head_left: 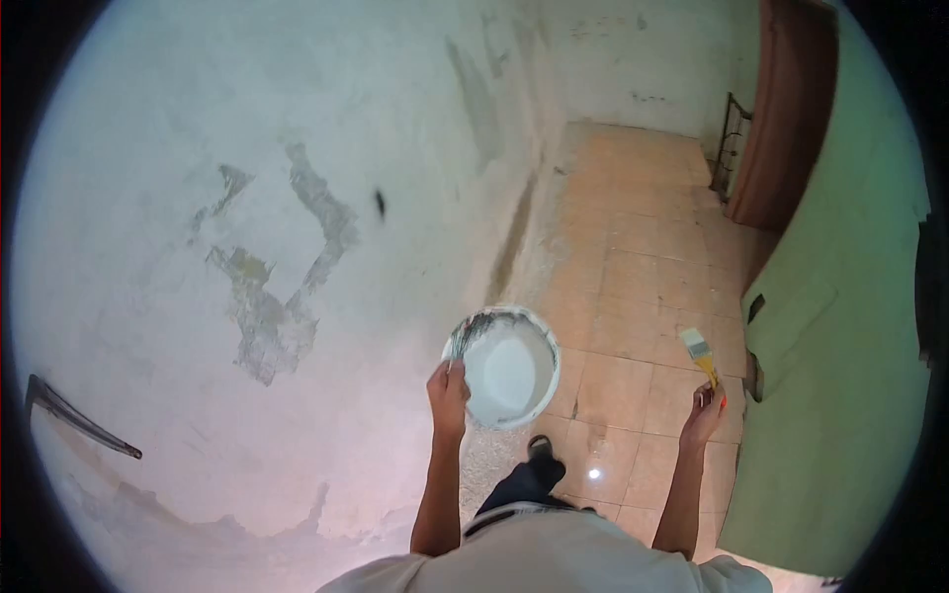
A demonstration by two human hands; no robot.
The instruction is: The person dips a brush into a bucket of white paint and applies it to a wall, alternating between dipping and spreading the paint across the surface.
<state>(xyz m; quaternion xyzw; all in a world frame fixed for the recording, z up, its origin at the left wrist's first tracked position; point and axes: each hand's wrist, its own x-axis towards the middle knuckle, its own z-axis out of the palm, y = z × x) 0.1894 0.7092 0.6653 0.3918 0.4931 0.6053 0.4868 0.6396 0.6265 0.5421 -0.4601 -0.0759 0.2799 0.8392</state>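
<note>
My left hand (448, 393) grips the near left rim of a round white bucket (552, 389), which hangs in front of me close to the wall. White paint (501, 370) shows inside it, and grey smears mark its inner wall. Out to the right, my right hand (704, 410) is closed around the yellow handle of a paintbrush (697, 346). The brush points up and away from me, its pale bristles at the top, apart from the bucket.
A pale wall (415, 119) with peeled grey patches (262, 331) fills the left. Tiled floor (633, 287) runs ahead. On the right are a green surface (840, 395), a brown door (786, 119) and a dark metal rack (730, 148). A dark bar (84, 420) is at lower left.
</note>
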